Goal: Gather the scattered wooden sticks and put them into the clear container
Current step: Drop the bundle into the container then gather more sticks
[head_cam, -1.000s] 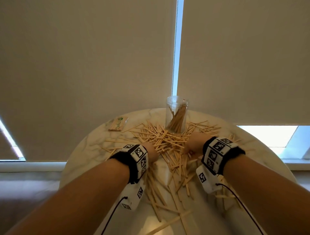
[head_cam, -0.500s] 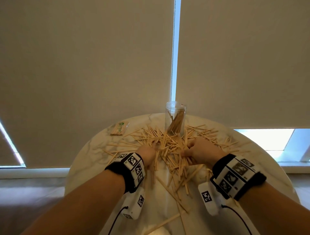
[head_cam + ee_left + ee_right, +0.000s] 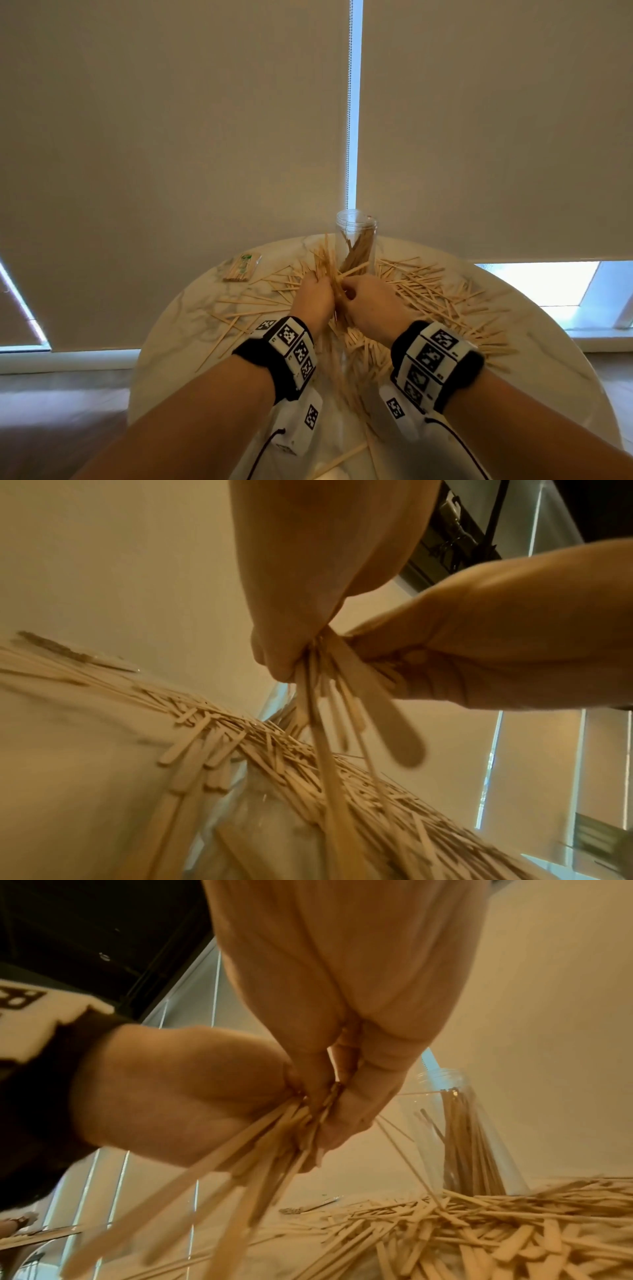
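Note:
Both hands are pressed together round one bundle of wooden sticks (image 3: 334, 274), lifted just off the round marble table (image 3: 178, 342). My left hand (image 3: 315, 298) grips it from the left and my right hand (image 3: 368, 301) from the right. The left wrist view shows the bundle (image 3: 342, 702) hanging down from the curled fingers (image 3: 277, 653). In the right wrist view the bundle (image 3: 270, 1150) fans out below the right hand (image 3: 342, 1091). The clear container (image 3: 356, 236) stands upright just beyond the hands, with several sticks inside. Many loose sticks (image 3: 435, 294) lie around it.
A small wrapped packet of thin sticks (image 3: 241, 267) lies at the table's far left. More sticks (image 3: 346, 455) lie near the front edge between my forearms. Beige roller blinds (image 3: 171, 137) hang close behind the table.
My hands, apart on the pile a second ago, have swept together toward the centre and closed on a bundle of sticks, raising it in front of the container.

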Demonstrator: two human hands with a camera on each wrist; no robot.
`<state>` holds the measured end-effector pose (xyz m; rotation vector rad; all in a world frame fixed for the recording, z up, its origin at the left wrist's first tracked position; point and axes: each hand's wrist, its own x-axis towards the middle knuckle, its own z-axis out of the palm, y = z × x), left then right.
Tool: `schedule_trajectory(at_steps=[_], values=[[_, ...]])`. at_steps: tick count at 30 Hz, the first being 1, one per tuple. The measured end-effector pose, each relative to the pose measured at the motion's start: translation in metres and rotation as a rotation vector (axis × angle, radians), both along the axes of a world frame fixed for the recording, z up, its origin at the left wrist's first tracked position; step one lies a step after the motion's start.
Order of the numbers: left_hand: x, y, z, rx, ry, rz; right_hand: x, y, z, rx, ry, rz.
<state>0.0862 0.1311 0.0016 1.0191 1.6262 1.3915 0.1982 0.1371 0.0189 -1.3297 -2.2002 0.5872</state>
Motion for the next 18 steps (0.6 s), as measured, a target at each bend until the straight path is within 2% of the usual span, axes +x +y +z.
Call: schedule_trajectory(at_steps=[5,9,12,14,15,18], values=[[0.001,0.002,-0.004,0.055,0.029,-0.015,-0.013,-0.002,-0.003,0.057,-0.009,0.008],[-0.013,0.008,-0.01,0.115,0.11,0.092,-0.011,-0.011,0.002,0.074,-0.116,0.168],[-0.023,0.012,-0.009,0.117,0.08,0.142,-0.007,-0.006,0.004,0.057,-0.028,0.126],[-0.026,0.011,-0.01,0.106,0.012,0.107,-0.005,0.006,0.006,0.084,0.103,-0.008],[-0.026,0.01,-0.011,0.116,-0.026,0.069,-0.003,0.012,0.01,0.132,0.112,-0.045],[-0.018,0.004,-0.012,0.146,-0.092,-0.084,0.0,0.025,0.021,0.236,-0.095,0.018]])
